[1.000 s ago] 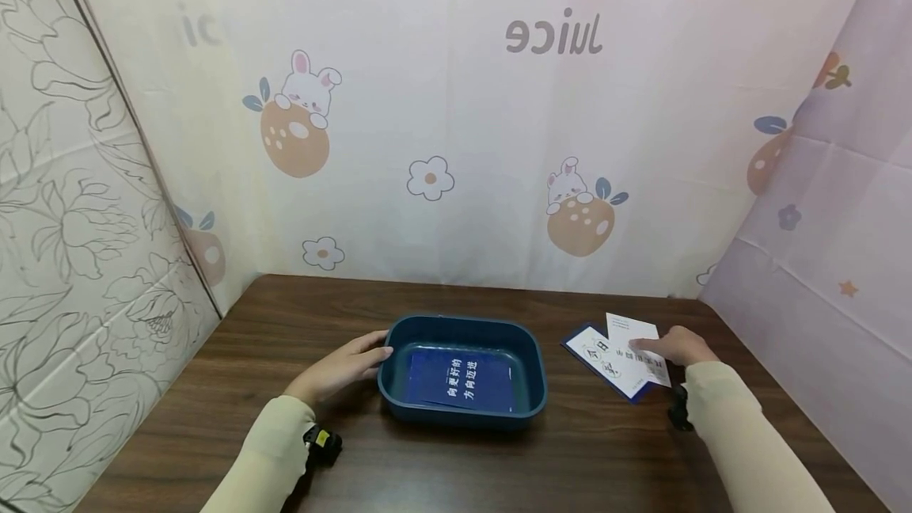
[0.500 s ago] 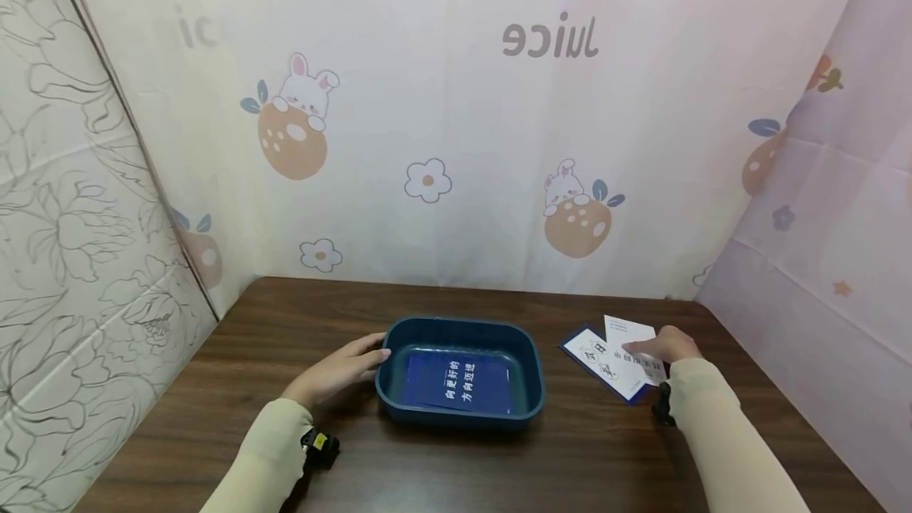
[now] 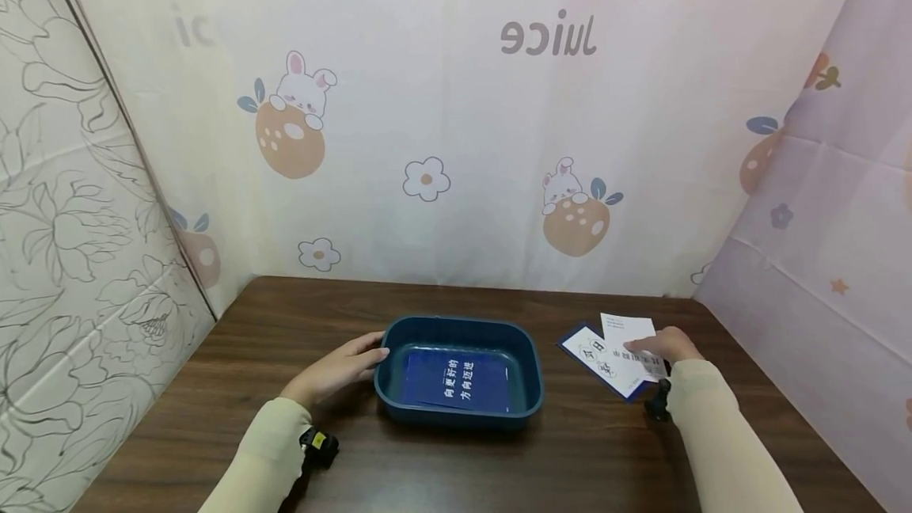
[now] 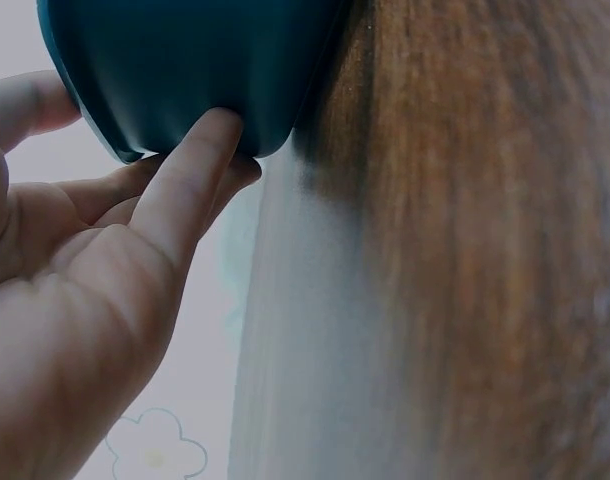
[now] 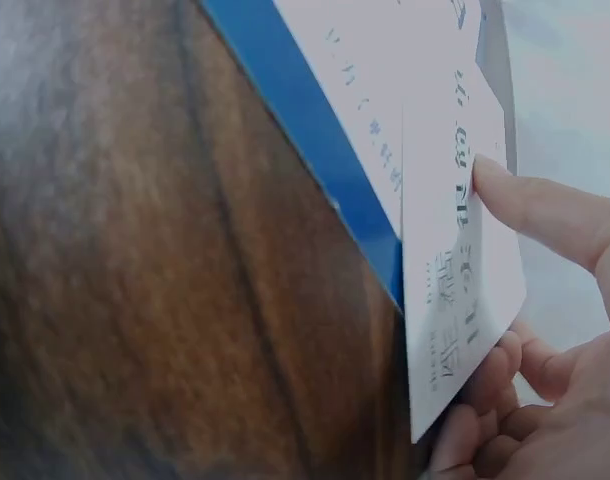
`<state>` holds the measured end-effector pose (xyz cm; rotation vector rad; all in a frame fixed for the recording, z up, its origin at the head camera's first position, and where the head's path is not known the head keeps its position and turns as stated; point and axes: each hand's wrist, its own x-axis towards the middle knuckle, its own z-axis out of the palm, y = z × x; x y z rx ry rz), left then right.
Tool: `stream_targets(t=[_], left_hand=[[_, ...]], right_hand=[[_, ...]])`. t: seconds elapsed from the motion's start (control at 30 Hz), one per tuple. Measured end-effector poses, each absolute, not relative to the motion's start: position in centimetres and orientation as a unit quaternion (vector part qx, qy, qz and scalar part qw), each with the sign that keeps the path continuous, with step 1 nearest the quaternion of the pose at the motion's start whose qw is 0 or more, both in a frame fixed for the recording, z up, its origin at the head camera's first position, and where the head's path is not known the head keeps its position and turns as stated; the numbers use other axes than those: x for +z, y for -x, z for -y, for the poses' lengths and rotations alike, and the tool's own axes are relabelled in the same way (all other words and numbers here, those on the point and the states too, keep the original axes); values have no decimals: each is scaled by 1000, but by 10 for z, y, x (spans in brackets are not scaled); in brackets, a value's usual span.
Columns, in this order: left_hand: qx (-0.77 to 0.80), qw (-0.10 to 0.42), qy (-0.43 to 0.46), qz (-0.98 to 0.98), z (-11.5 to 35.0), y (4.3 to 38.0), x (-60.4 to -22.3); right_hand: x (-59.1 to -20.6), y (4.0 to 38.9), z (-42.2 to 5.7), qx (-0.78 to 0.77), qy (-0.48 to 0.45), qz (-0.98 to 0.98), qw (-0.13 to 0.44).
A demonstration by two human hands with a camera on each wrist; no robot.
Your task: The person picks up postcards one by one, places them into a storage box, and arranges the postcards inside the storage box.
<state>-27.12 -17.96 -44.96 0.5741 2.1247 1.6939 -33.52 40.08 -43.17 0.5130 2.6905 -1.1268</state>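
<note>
A dark blue plastic basin [image 3: 459,418] stands on the table, with a blue card [image 3: 456,386] bearing white writing lying inside. My left hand [image 3: 338,370] grips the basin's left end; in the left wrist view one digit presses the outer wall [image 4: 185,60] and another reaches the rim. On the right lie two overlapping cards. The lower, blue-bordered card [image 3: 594,355] rests flat and slanted. The white card [image 3: 627,327] on top is pinched by my right hand [image 3: 670,345], the thumb [image 5: 545,205] on its face and the other fingers at or under its near edge.
The dark wooden table [image 3: 456,473] reaches a patterned curtain [image 3: 442,101] at the back, with more curtain at both sides. A bare strip of tabletop separates the basin from the cards. Small black wrist cameras are worn on both wrists.
My right hand has shifted slightly left over the white card, and the card's near corner appears drawn in. The left hand and basin stay in place; the view shifts slightly.
</note>
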Motion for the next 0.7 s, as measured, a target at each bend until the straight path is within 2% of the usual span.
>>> stream_targets(t=[0.33, 0.7], left_hand=[[597, 181, -201, -756, 179, 271, -447], [593, 179, -193, -761, 179, 273, -449]], right_hand=[[-436, 340, -417, -421, -148, -889, 104], [-440, 338, -428, -458, -179, -865, 95]])
